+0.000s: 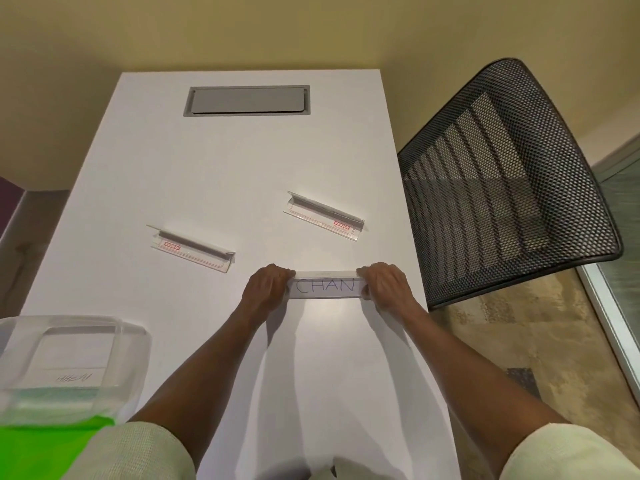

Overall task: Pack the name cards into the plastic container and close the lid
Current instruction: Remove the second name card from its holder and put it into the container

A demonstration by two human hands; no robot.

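Three name-card holders sit out on the white table [214, 161], and one more seems to lie already inside the plastic container [135, 341] at the lower left of the frame; through the cloudy wall you can make out faint lettering, though I cannot read it for certain. A green lid [52, 448] shows at the bottom left, beneath or beside the container, so closing is not yet due.

Moving right, the left clear holder [192, 247] lies flat left of centre, and the far clear holder [325, 216] lies flat right of centre, well apart from it. Neither is touched.

Your step in hand is the "CHAN" card [325, 288], just below centre. Your left hand [268, 285] grips its left end and your right hand [382, 285] grips its right end, fingers curled over the top edge on both sides. Keep that even hold; the acrylic looks stiff but slippery, so squeeze the ends, not the face, or the paper insert may slide out.

Lift it level, carry it toward the lower left, and turn it to run the same way as the card already in the container. Lower it flat so it nests on that one and leaves room for the two remaining. Mind the container's near rim as you come in; a tilted entry could catch the edge and push the box off the lid.
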